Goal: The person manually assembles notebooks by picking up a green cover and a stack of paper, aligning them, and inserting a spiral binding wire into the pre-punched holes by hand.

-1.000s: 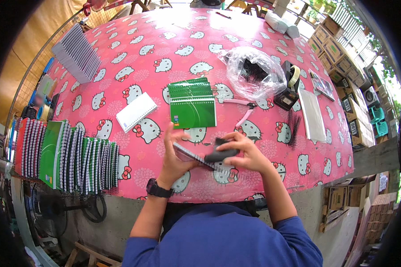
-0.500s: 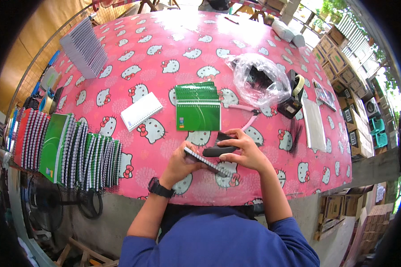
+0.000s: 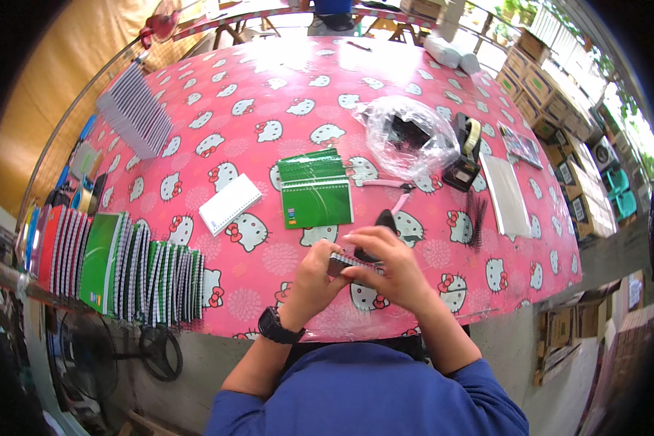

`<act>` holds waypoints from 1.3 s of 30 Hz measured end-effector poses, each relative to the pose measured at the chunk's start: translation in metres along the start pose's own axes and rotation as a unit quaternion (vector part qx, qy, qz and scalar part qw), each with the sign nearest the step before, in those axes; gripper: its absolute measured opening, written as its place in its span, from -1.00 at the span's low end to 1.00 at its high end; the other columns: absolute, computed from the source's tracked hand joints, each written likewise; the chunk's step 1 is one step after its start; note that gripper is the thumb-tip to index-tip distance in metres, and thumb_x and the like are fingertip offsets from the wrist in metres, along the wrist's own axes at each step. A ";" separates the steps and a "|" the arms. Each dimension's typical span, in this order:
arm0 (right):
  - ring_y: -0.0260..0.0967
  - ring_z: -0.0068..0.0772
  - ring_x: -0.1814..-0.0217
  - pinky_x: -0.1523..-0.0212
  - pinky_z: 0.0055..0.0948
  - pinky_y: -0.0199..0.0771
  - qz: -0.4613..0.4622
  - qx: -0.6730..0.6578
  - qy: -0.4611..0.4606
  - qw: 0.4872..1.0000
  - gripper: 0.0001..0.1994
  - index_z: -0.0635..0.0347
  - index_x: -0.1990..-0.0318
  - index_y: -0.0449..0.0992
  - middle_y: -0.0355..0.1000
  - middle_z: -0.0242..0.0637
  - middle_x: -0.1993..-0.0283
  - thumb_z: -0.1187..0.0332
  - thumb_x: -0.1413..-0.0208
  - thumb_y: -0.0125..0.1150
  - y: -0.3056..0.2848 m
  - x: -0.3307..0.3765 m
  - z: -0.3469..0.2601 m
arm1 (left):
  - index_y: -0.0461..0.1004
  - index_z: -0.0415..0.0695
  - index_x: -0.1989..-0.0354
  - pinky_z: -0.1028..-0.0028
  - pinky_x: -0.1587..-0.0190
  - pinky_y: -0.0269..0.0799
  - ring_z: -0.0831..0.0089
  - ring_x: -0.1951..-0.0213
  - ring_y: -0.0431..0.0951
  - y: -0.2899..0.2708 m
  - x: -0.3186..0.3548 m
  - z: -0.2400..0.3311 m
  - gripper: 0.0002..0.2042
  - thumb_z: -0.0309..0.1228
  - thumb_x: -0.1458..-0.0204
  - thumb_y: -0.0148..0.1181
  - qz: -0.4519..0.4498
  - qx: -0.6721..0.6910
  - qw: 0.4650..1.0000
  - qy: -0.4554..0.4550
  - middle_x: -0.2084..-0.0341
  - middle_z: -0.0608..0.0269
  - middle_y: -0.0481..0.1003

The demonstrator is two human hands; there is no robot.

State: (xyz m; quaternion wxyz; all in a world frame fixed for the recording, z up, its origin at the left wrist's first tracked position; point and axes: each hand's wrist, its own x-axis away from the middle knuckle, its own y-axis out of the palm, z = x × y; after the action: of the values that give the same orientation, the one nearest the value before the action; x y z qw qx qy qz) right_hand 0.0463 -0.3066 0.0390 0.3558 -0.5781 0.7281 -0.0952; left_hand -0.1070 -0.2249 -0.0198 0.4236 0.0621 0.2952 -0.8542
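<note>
The left hand (image 3: 312, 287) pinches a small notebook (image 3: 338, 267) while the right hand (image 3: 392, 267), curled round a dark tool (image 3: 387, 221) beside it, apparently finishes the binding, next needing steady pressure

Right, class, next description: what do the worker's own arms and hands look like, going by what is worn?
Both arms wear plain blue fabric short sleeves, leaving the forearms uncovered. The left hand has no glove, and a chunky black wristwatch with a black strap circles its wrist. The right hand is also gloveless, with nothing visible around its wrist.
</note>
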 end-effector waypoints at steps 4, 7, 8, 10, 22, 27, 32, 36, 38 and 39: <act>0.45 -0.27 0.31 0.30 -0.40 0.45 0.046 -0.037 0.019 0.998 -0.76 0.27 0.18 0.50 0.42 -0.20 0.29 0.44 0.04 0.30 0.002 0.005 -0.002 | 0.41 -0.22 0.27 0.52 0.30 0.41 0.53 0.36 0.47 -0.007 -0.004 0.018 -0.77 -0.52 0.09 0.32 0.016 0.107 0.994 -0.007 0.41 0.28 0.44; 0.41 -0.40 0.37 0.35 -0.48 0.43 0.059 -0.076 0.022 0.995 -0.77 0.26 0.24 0.50 0.35 -0.27 0.37 0.42 0.07 0.35 0.001 0.005 -0.009 | 0.46 -0.26 0.30 0.54 0.28 0.41 0.54 0.30 0.47 -0.015 -0.001 0.026 -0.83 -0.55 0.06 0.29 0.014 0.147 0.989 -0.034 0.39 0.25 0.44; 0.38 -0.44 0.39 0.37 -0.49 0.41 0.061 -0.094 0.017 0.994 -0.76 0.26 0.26 0.50 0.33 -0.29 0.39 0.41 0.08 0.37 0.001 0.005 -0.010 | 0.46 -0.26 0.30 0.54 0.28 0.41 0.54 0.30 0.47 -0.016 -0.001 0.030 -0.83 -0.55 0.06 0.29 0.011 0.144 0.989 -0.035 0.39 0.25 0.44; 0.36 -0.45 0.41 0.39 -0.49 0.39 0.062 -0.093 0.013 0.994 -0.76 0.26 0.28 0.48 0.31 -0.30 0.40 0.40 0.09 0.38 0.001 0.007 -0.007 | 0.46 -0.28 0.34 0.55 0.27 0.41 0.56 0.31 0.47 -0.017 -0.002 0.037 -0.85 -0.56 0.07 0.29 0.014 0.104 0.994 0.017 0.39 0.26 0.45; 0.34 -0.11 0.36 0.34 -0.27 0.38 0.006 -0.036 -0.097 0.995 -0.74 0.28 0.23 0.45 0.36 -0.14 0.36 0.36 0.04 0.29 0.011 0.004 -0.014 | 0.47 -0.22 0.39 0.59 0.36 0.41 0.61 0.39 0.49 -0.029 0.011 0.046 -0.83 -0.52 0.13 0.37 0.067 0.188 0.975 -0.098 0.49 0.31 0.51; 0.19 0.01 -0.11 -0.12 -0.15 0.19 -0.030 0.000 -0.123 0.992 -0.33 0.30 -0.15 0.22 0.25 -0.01 -0.10 0.15 0.07 0.32 0.011 -0.006 -0.033 | 0.42 -0.22 0.27 0.55 0.34 0.43 0.58 0.39 0.46 -0.069 0.028 0.058 -0.83 -0.52 0.02 0.26 0.155 0.076 0.984 -0.036 0.44 0.31 0.46; 0.21 -0.10 -0.11 -0.11 -0.23 0.21 0.138 0.020 -0.098 0.985 -0.42 0.30 -0.13 0.27 0.27 -0.05 -0.12 0.21 0.02 0.30 -0.015 -0.004 -0.010 | 0.34 -0.22 0.02 0.47 0.04 0.36 0.48 0.12 0.41 -0.221 0.046 0.102 -0.67 -0.23 -0.18 0.06 0.574 -0.114 0.809 0.063 0.14 0.23 0.39; 0.36 -0.21 0.12 0.10 -0.34 0.37 0.054 -0.024 -0.047 0.997 -0.74 0.29 0.17 0.50 0.46 -0.17 0.15 0.42 0.04 0.27 -0.024 0.003 0.004 | 0.42 -0.29 0.27 0.53 0.15 0.32 0.50 0.29 0.42 -0.333 0.059 0.140 -0.80 -0.46 -0.16 -0.15 0.522 -0.260 0.807 0.096 0.36 0.22 0.43; 0.38 -0.27 0.20 0.16 -0.37 0.40 0.005 -0.040 -0.027 0.999 -0.78 0.28 0.22 0.51 0.47 -0.22 0.22 0.46 0.07 0.28 -0.022 0.006 0.005 | 0.38 -0.32 0.46 0.47 0.34 0.26 0.40 0.46 0.37 -0.361 0.036 0.142 -0.78 -0.43 -0.04 -0.18 0.348 -0.454 0.817 0.077 0.52 0.14 0.36; 0.38 -0.27 0.20 0.16 -0.37 0.40 0.004 -0.038 -0.024 0.999 -0.78 0.28 0.22 0.51 0.47 -0.22 0.22 0.46 0.07 0.28 -0.019 0.006 0.003 | 0.38 -0.31 0.46 0.42 0.37 0.25 0.30 0.46 0.40 -0.359 0.017 0.132 -0.77 -0.42 -0.04 -0.18 0.226 -0.483 0.841 0.095 0.57 0.08 0.37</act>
State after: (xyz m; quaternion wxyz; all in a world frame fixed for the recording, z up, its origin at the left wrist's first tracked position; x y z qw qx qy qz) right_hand 0.0623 -0.3174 0.0443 0.3516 -0.5903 0.7246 -0.0525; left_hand -0.3718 -0.1419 0.2445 0.5508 -0.0045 0.6871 -0.4739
